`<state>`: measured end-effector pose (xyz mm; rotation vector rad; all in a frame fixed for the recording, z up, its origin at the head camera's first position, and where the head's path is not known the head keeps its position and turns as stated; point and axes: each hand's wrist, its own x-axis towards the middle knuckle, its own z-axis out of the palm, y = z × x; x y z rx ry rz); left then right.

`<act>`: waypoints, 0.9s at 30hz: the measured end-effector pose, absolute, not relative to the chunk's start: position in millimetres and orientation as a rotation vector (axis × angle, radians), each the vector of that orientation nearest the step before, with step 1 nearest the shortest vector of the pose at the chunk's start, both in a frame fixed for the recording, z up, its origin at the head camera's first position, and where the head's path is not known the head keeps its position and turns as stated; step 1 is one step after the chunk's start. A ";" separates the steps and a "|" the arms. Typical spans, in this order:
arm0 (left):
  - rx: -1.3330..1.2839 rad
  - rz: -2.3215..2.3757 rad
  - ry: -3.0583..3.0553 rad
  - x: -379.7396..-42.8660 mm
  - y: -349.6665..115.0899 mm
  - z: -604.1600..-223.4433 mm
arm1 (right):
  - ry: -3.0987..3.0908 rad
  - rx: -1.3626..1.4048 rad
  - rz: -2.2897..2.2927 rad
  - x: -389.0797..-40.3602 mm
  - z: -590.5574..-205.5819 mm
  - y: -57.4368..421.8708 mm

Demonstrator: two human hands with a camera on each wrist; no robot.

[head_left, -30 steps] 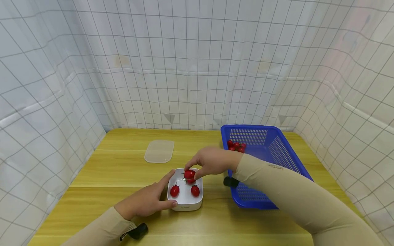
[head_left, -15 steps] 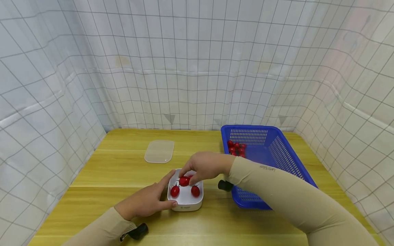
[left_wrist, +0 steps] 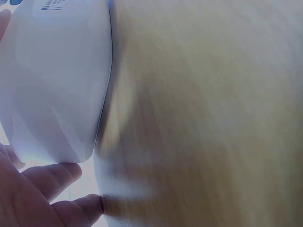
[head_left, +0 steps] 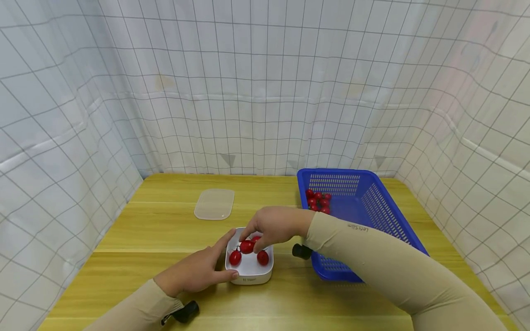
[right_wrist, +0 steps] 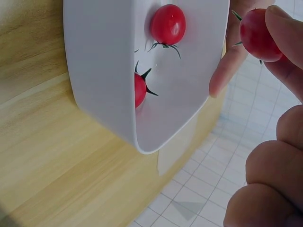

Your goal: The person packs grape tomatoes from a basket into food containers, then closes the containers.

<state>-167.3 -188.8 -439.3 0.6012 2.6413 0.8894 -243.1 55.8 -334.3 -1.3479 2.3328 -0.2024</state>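
In the head view my left hand (head_left: 196, 270) holds the left side of a square white plastic container (head_left: 250, 278), thumb at the front and index finger toward the back corner. Its fingers touch the container's wall in the left wrist view. Over the container, my right hand (head_left: 276, 225) pinches a cherry tomato (right_wrist: 258, 37) between thumb and index finger, green stem leaves sticking out. The other right fingers are curled. Inside the container lie a cherry tomato (head_left: 234, 258) at left, another cherry tomato (head_left: 262, 257) at right, and a partly hidden one (head_left: 256, 238) behind.
A blue perforated basket (head_left: 387, 202) stands at the right, with several cherry tomatoes (head_left: 319, 200) in its back left corner. A translucent flat lid (head_left: 214, 204) lies behind the container. Grid-patterned curtains (head_left: 265, 115) surround the wooden table (head_left: 165, 230).
Over the past second my right hand moves left with the tomato and lowers it into the container, toward the left tomato. My left hand stays in place.
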 end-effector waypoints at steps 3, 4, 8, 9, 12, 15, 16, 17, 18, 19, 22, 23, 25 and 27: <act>0.601 0.891 2.638 -167.3 -188.9 -439.1 | 2.332 -1.354 -0.193 -243.1 -335.7 55.3; 0.600 0.892 2.637 -167.4 -188.9 -439.2 | 2.330 -1.354 -0.191 -243.0 -335.9 55.1; 0.598 0.894 2.634 -167.4 -189.2 -439.4 | 2.325 -1.355 -0.200 -242.4 -335.5 54.9; 0.601 0.895 2.634 -167.4 -189.3 -439.6 | 2.325 -1.355 -0.206 -242.4 -335.1 55.2; 0.610 0.897 2.634 -167.5 -189.5 -439.6 | 2.332 -1.341 -0.239 -242.7 -332.0 57.0; 0.615 0.897 2.634 -167.3 -189.5 -440.0 | 2.358 -1.294 -0.291 -244.1 -326.3 61.3; 0.617 0.896 2.635 -167.2 -189.5 -439.9 | 2.376 -1.278 -0.303 -245.2 -323.6 63.9; 0.617 0.897 2.634 -167.2 -189.4 -439.7 | 2.397 -1.255 -0.317 -246.6 -320.2 67.1; 0.615 0.900 2.631 -167.1 -189.4 -439.3 | 2.419 -1.227 -0.336 -248.7 -316.8 71.2; 0.616 0.901 2.629 -167.1 -189.3 -438.8 | 2.451 -1.202 -0.346 -251.4 -313.5 76.0; 0.616 0.906 2.627 -167.0 -189.1 -437.4 | 2.549 -1.113 -0.420 -263.9 -304.3 96.4; 0.615 0.907 2.628 -166.9 -189.2 -437.0 | 2.578 -1.066 -0.460 -269.0 -301.8 104.7; 0.613 0.899 2.635 -166.8 -189.2 -436.7 | 2.640 -0.973 -0.535 -280.2 -299.4 122.5; 0.606 0.893 2.640 -166.7 -189.0 -437.1 | 2.683 -0.878 -0.612 -292.3 -300.5 142.2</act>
